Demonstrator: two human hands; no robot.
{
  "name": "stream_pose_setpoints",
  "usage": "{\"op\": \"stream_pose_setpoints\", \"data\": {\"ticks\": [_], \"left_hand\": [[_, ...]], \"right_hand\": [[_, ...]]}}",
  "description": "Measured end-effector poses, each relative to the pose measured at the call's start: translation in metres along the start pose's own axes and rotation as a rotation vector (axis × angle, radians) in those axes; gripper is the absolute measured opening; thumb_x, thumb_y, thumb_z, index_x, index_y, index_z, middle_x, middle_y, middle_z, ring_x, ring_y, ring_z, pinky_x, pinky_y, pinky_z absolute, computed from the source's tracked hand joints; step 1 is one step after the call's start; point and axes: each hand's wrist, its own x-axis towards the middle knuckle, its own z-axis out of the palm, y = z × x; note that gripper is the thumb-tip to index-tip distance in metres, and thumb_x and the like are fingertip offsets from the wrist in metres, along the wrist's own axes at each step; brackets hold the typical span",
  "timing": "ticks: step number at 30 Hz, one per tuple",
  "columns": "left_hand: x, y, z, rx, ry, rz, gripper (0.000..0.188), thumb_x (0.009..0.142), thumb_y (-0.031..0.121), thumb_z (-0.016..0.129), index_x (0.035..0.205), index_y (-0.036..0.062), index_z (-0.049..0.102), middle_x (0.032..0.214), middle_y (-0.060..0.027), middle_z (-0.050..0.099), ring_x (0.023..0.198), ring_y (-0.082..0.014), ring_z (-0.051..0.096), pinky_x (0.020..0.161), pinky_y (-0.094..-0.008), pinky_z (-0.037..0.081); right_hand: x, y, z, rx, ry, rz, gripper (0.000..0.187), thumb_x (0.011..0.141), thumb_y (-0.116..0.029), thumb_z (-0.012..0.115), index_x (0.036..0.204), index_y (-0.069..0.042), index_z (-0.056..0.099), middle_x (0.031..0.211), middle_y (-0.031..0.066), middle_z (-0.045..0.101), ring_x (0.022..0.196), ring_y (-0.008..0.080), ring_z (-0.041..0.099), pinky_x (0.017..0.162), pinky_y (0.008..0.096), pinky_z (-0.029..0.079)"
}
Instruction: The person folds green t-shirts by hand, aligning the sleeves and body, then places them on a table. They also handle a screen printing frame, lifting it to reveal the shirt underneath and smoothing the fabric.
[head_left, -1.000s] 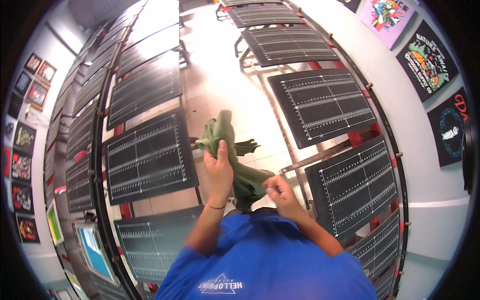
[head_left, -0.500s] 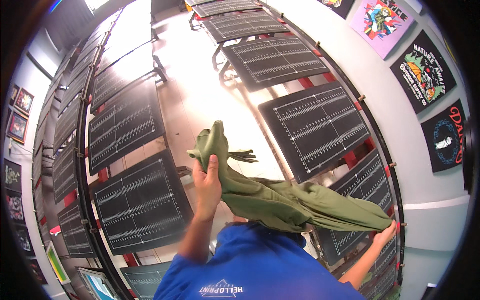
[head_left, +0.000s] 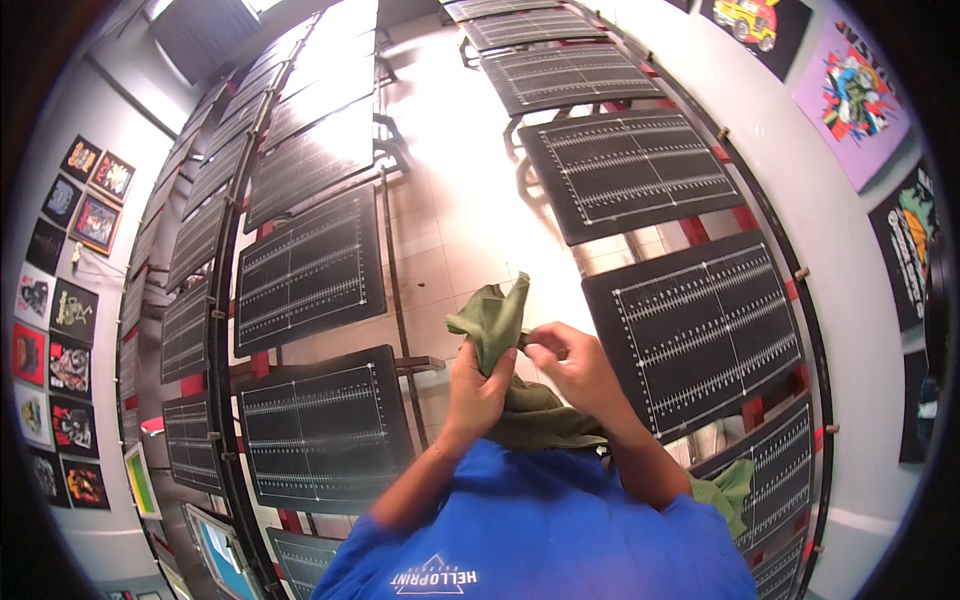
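Note:
Bunched olive-green cloth (head_left: 497,318) hangs in front of my chest, its upper end sticking up in a crumpled tip. My left hand (head_left: 478,390) is closed around it just below that tip, thumb upward. My right hand (head_left: 580,372) is close beside the left one, fingers pinched at the cloth's right edge. The lower folds drape between my forearms against my blue shirt (head_left: 540,530). Folds hide part of its shape, so I cannot tell exactly which kind of garment it is.
Black boards with white ruled grids stand in rows on both sides, such as a left board (head_left: 325,430) and a right board (head_left: 705,330). More green cloth (head_left: 735,490) lies over a board at lower right. A tiled floor (head_left: 430,250) runs between the rows.
My right hand has come in from the far right to beside my left hand. The cloth, stretched out sideways before, now hangs gathered. The view has shifted, with the boards appearing farther right.

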Motion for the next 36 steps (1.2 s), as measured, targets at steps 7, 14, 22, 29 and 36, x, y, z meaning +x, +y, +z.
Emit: {"op": "stream_pose_setpoints", "data": {"ticks": [7, 14, 22, 29, 36], "left_hand": [[0.061, -0.009, -0.004, 0.104, -0.067, -0.094, 0.032, 0.092, 0.006, 0.059, 0.122, -0.0006, 0.053, 0.104, -0.0044, 0.062, 0.093, -0.0096, 0.056, 0.081, -0.0262, 0.047], [0.143, -0.035, -0.008, 0.0, -0.107, -0.074, 0.024, 0.092, 0.009, 0.06, 0.114, -0.0008, 0.054, 0.088, -0.0048, 0.062, 0.077, -0.0103, 0.056, 0.067, -0.0274, 0.046], [0.235, -0.03, -0.028, 0.032, -0.164, 0.028, 0.021, 0.092, 0.008, 0.062, 0.109, -0.0022, 0.055, 0.083, -0.0079, 0.065, 0.074, -0.012, 0.06, 0.065, -0.0298, 0.048], [0.283, -0.031, -0.042, 0.035, -0.329, -0.054, 0.026, 0.089, 0.005, 0.061, 0.114, -0.0018, 0.056, 0.098, -0.0105, 0.065, 0.089, -0.0158, 0.061, 0.078, -0.0308, 0.049], [0.312, -0.041, -0.051, 0.056, -0.392, -0.126, 0.026, 0.089, 0.006, 0.063, 0.113, -0.0023, 0.055, 0.096, -0.011, 0.065, 0.087, -0.0155, 0.062, 0.076, -0.0305, 0.05]], "right_hand": [[0.08, -0.002, 0.013, -0.059, 0.006, 0.08, 0.02, 0.086, -0.014, 0.062, 0.093, 0.004, 0.066, 0.079, 0.0095, 0.069, 0.073, 0.0118, 0.064, 0.069, 0.0275, 0.052], [0.147, 0.032, 0.006, 0.282, 0.15, 0.179, 0.016, 0.086, -0.011, 0.058, 0.088, 0.004, 0.066, 0.074, 0.0035, 0.064, 0.069, 0.0094, 0.059, 0.065, 0.0258, 0.049], [0.197, 0.028, 0.003, 0.406, 0.216, 0.254, 0.026, 0.091, -0.02, 0.06, 0.102, 0.003, 0.065, 0.085, 0.0062, 0.066, 0.077, 0.0123, 0.063, 0.07, 0.0273, 0.053], [0.26, 0.007, 0.034, 0.218, 0.289, 0.191, 0.017, 0.092, -0.012, 0.06, 0.096, 0.004, 0.065, 0.082, 0.0048, 0.067, 0.073, 0.0097, 0.063, 0.067, 0.0251, 0.053], [0.283, 0.013, 0.042, 0.335, 0.324, 0.239, 0.019, 0.093, -0.014, 0.06, 0.097, 0.004, 0.063, 0.084, 0.0073, 0.067, 0.076, 0.0115, 0.065, 0.069, 0.0274, 0.058]]}}
